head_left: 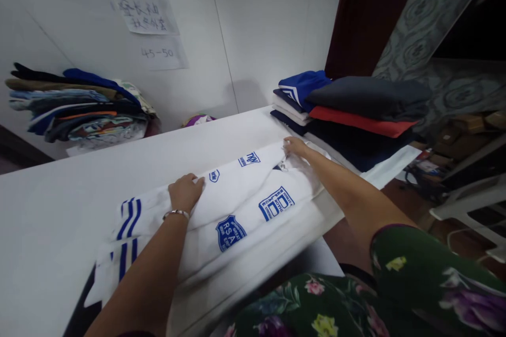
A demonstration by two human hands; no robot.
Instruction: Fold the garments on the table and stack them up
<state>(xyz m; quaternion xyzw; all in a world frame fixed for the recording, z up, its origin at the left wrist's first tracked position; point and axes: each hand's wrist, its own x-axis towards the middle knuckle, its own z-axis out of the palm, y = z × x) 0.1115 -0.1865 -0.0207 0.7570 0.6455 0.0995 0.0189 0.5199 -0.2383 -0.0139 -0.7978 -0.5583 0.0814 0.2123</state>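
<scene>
A white jacket [237, 195] with blue lettered patches lies partly folded on the table, its collar end to the right. Blue stripes cross the cuffs at its left end, where some dark fabric shows beneath. My left hand [185, 194], with a bracelet at the wrist, grips the far sleeve near the small blue badge; its fingers are bent into the cloth. At the shoulder, beside the collar, my right hand [295, 146] pinches the fabric, its fingertips partly hidden. The front edge of the garment reaches the near table edge.
A white table [39, 210] runs along the wall. Stacked folded clothes [363, 97] stand at its right end. Another clothes pile [87, 108] is behind it at left. Handwritten paper signs [148, 16] hang on the wall. A white plastic stool [470, 205] stands at right.
</scene>
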